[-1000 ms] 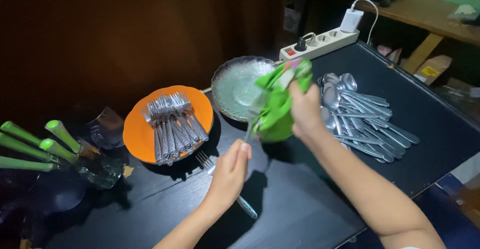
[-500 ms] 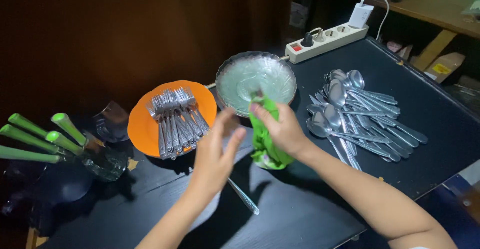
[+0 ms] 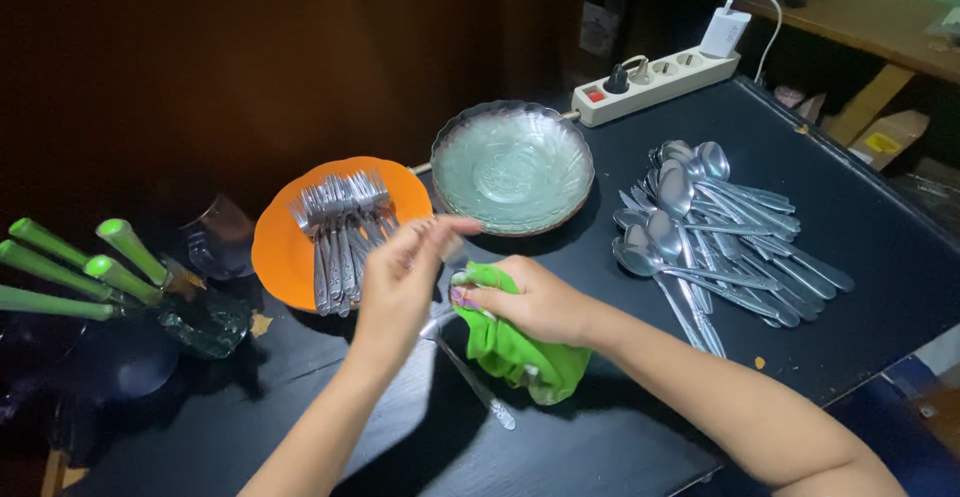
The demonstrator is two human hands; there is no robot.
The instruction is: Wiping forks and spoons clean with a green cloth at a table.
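The right hand (image 3: pixel 530 302) is clenched around a green cloth (image 3: pixel 515 352), which bunches under the palm and hangs down to touch the black table (image 3: pixel 600 417). The left hand (image 3: pixel 405 277) is held just beside it, fingers half curled with the thumb and forefinger stretched toward the right hand's knuckles — whether it pinches anything I cannot tell, since the fingertips blur. Below the two hands a single piece of steel cutlery (image 3: pixel 470 377) lies slanted on the table, its handle end pointing toward the near edge; its head is hidden under the left hand, so its kind cannot be made out.

Left of the hands sits an orange plate (image 3: pixel 275 252) with a bundle of forks (image 3: pixel 345 237) laid side by side on it, tines toward the far side. Just behind the hands stands a glass bowl (image 3: pixel 512 167) of pale green tint with a patterned rim. To the right a heap of spoons (image 3: pixel 715 227) spreads over the table, bowls toward the far side, handles fanning toward the right edge. At the far edge lies a white power strip (image 3: pixel 660 75) with a white charger (image 3: pixel 725 32) plugged in. At the far left, green-handled utensils (image 3: pixel 75 272) lean out of a glass holder (image 3: pixel 205 322).
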